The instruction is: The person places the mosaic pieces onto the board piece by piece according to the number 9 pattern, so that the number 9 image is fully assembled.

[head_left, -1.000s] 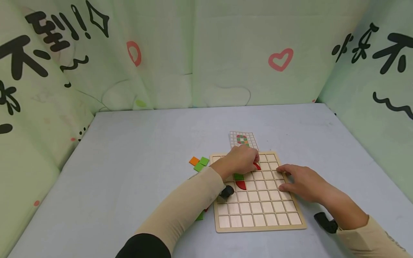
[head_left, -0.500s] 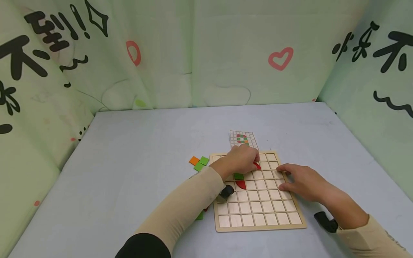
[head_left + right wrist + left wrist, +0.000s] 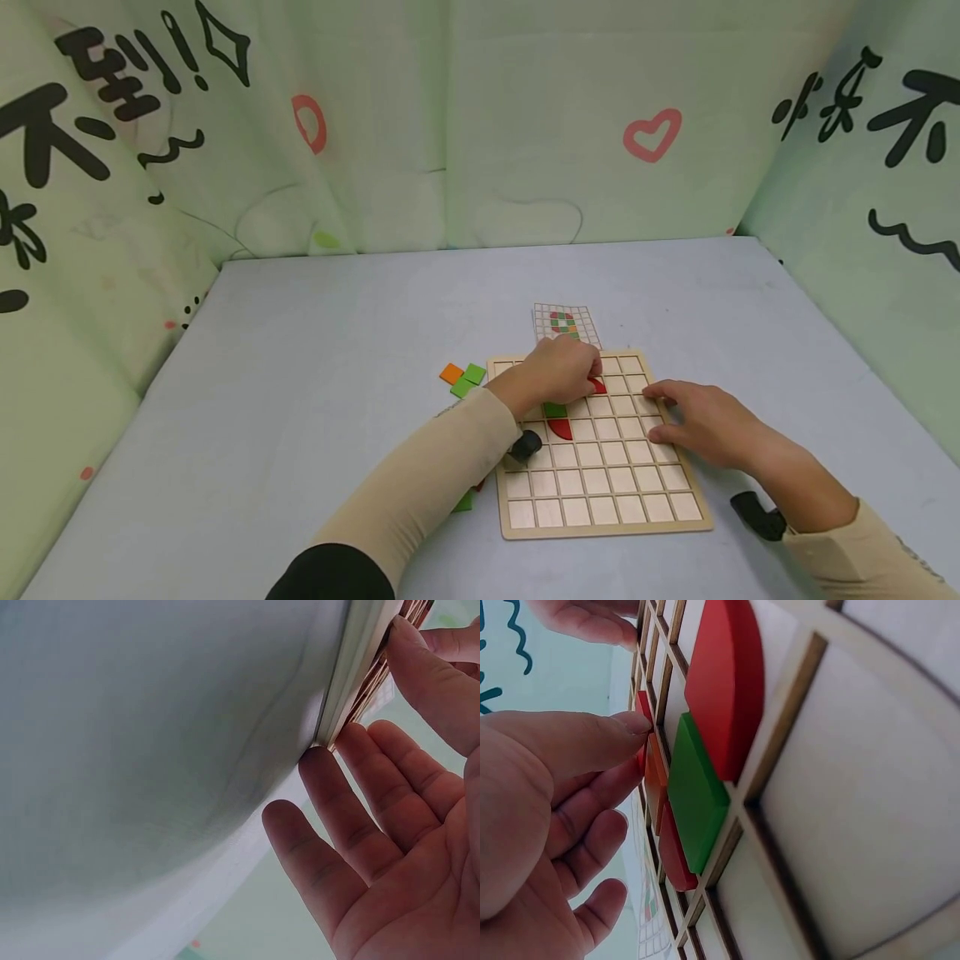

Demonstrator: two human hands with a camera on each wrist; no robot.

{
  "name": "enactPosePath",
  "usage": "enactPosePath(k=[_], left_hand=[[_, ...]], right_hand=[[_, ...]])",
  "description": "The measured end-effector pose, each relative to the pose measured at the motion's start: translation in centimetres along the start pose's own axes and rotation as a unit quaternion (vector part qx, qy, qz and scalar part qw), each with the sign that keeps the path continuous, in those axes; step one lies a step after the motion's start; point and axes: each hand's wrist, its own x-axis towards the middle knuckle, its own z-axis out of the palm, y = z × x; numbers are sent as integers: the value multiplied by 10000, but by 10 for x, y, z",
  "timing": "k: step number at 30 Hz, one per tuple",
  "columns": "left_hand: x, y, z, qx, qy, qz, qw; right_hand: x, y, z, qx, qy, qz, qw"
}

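A wooden grid board [image 3: 606, 531] lies on the table. Over its upper part is my left hand [image 3: 562, 371], thumb and forefinger pinching a red piece [image 3: 642, 703] at the grid. Beside that piece, the left wrist view shows an orange piece [image 3: 656, 778], a green square [image 3: 697, 799], a darker red piece [image 3: 676, 855] and a red round-edged piece [image 3: 726, 686] in cells. From above, the hand covers part of this group. My right hand [image 3: 705, 421] rests on the board's right edge with loosely extended fingers; its thumb [image 3: 431, 682] touches the top side.
Behind the board lies a small card [image 3: 543, 322] printed with a coloured grid pattern, partly covered by the left hand. Left of the board are a loose orange square [image 3: 452, 374] and green squares [image 3: 461, 388]. Another green piece [image 3: 465, 502] shows beside the left sleeve.
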Motion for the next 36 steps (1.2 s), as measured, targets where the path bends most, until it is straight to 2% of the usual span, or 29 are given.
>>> enactPosePath(k=[15, 21, 29, 36], left_hand=[[-7, -7, -7, -156, 84, 87, 9998], [-12, -11, -12, -280, 92, 13, 9996], [-20, -19, -16, -334, 343, 93, 9988], [-27, -22, -22, -261, 398, 131, 9988]], right_hand=[[1, 0, -1, -10, -24, 23, 10000], [1, -1, -1, 0, -63, 75, 10000], [1, -3, -1, -33, -71, 99, 9999], [1, 0, -1, -30, -60, 62, 10000]])
